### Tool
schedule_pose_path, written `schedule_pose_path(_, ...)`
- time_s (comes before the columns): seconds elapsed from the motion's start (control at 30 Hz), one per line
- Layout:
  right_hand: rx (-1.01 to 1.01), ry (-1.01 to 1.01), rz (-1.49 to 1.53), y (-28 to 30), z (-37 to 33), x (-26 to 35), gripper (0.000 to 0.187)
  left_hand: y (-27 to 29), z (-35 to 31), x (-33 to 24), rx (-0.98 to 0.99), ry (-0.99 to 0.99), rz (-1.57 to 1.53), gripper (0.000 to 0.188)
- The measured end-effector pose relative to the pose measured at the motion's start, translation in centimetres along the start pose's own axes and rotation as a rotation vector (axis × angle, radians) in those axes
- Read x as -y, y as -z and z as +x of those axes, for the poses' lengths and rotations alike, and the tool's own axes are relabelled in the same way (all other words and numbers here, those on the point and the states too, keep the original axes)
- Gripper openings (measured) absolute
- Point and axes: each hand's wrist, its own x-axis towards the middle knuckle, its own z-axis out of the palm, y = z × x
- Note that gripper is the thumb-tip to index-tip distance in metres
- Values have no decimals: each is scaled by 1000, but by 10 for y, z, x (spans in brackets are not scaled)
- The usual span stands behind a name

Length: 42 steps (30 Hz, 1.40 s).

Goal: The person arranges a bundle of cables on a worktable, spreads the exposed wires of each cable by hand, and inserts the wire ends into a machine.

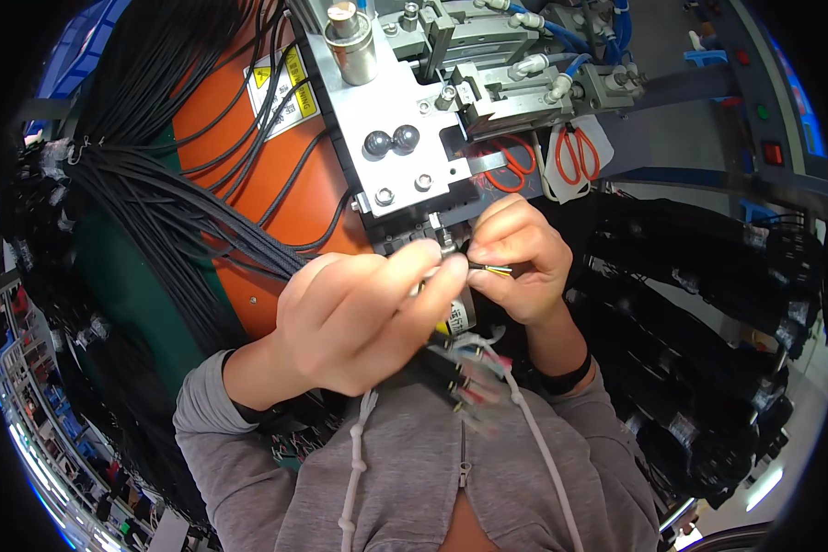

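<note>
A thin black cable end [477,267] with several coloured inner wires [499,270] fanning out sits between my two hands, just in front of a metal machine [391,92]. My left hand [354,313] is closed, its thumb and fingertips pinched near the cable. My right hand [529,262] is also closed, with thumb and forefinger gripping the cable close to the bared wires. Below my left hand hangs a blurred bunch of cable ends [469,391] with coloured tips; what holds it is hidden.
Long black cables [184,212] lie over an orange panel [290,198] to the left. More bundled black cables [708,322] hang at the right. Orange-handled scissors [576,152] lie behind my right hand. Pneumatic cylinders with blue hoses [561,74] stand at the far side.
</note>
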Motion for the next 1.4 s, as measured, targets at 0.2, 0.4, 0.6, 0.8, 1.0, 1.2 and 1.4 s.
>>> schedule_pose_path(0.2, -349, -153, 344, -33, 7, 10, 23, -8, -9, 3, 47, 99, -34, 24)
schedule_pose_path(0.4, -126, 41, -157, -19, 14, 8, 21, -8, -9, 2, 18, 135, -79, 22)
schedule_pose_path(0.6, -149, 44, -408, -19, 10, 14, 14, -11, -9, -1, 124, 231, -86, 22)
schedule_pose_path(0.8, 66, -271, -382, 3, 12, 26, 11, -10, -14, 1, 181, 133, 51, 27)
schedule_pose_path(1.0, 14, -527, -53, 8, 4, 10, 8, -12, -15, -1, 236, 27, 123, 38)
schedule_pose_path(1.2, -7, -286, -485, -8, 8, 4, 8, -11, -10, -7, 406, 96, 178, 40)
schedule_pose_path(1.4, -17, -130, -595, -12, 6, -5, 8, -12, -10, -12, 389, 139, 253, 38)
